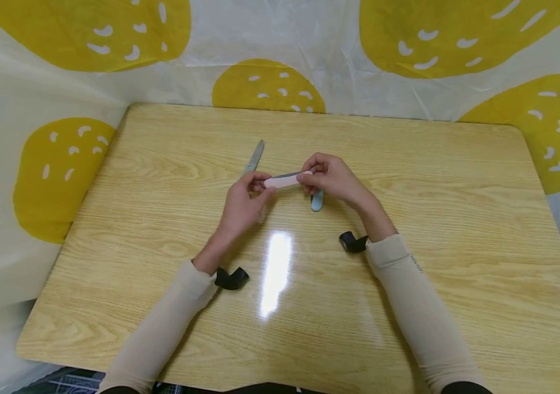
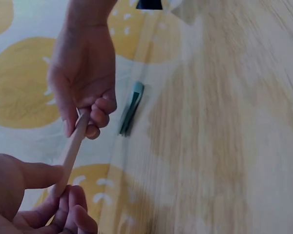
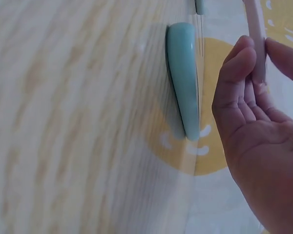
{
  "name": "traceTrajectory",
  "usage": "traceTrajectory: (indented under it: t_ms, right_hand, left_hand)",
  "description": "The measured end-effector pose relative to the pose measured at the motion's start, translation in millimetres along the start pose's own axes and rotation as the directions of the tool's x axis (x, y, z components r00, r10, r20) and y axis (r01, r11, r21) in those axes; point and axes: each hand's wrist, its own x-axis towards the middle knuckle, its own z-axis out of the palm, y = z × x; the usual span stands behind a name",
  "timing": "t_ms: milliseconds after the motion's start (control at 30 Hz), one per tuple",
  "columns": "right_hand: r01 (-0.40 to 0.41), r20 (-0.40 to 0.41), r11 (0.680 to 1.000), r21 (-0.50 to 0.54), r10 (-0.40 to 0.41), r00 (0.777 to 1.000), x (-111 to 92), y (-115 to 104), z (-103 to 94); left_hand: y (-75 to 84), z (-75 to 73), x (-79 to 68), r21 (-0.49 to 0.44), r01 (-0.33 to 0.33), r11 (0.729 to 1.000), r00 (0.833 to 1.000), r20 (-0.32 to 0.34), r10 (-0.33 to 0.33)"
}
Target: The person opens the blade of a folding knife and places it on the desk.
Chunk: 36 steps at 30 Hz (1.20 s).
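Between both hands is a slim pale pink bar (image 1: 283, 181) with a rounded end and a dark grey strip along its upper edge. My left hand (image 1: 243, 205) pinches one end with thumb and fingers. At the other end, my right hand (image 1: 331, 178) grips it the same way, thumb on the near side. In the left wrist view the bar (image 2: 71, 156) slants between the two hands. Below the right hand lies a light teal, handle-like piece (image 3: 183, 80), partly hidden in the head view; the left wrist view shows a dark slot along it.
A grey metal blade (image 1: 256, 156) with a rivet lies beyond the left hand, its lower part hidden by that hand. The wooden table (image 1: 171, 153) meets a patterned cloth (image 1: 270, 82) at its far edge. Black wrist-camera mounts (image 1: 232, 278) jut out at both cuffs.
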Motion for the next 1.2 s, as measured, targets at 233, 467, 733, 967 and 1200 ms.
traceTrajectory:
  t_ms: [233,467,733,967,1200]
  right_hand:
    - [0.045,0.076,0.999,0.030,-0.047,0.996,-3,-1,0.0]
    - [0.108,0.111,0.993,0.041,-0.112,0.987,-6,-3,5.4]
    - [0.163,0.136,0.986,0.039,-0.167,0.977,-4,-4,9.6]
    - [0.183,0.132,0.983,-0.004,-0.181,0.975,-5,-9,13.3]
    - [0.190,0.102,0.981,-0.048,-0.185,0.978,-6,-15,17.1]
  left_hand:
    - [4.2,-1.9,2.6,-0.135,0.067,0.989,0.997,-0.020,-0.070]
    - [6.1,-2.7,2.1,-0.242,0.055,0.969,0.998,-0.018,-0.061]
    - [7.0,-2.0,2.2,-0.376,0.038,0.926,0.999,0.010,-0.037]
    - [9.1,-0.2,2.3,-0.457,0.036,0.889,0.999,0.029,-0.025]
    - [8.9,1.4,1.3,-0.454,0.022,0.891,0.999,0.033,-0.008]
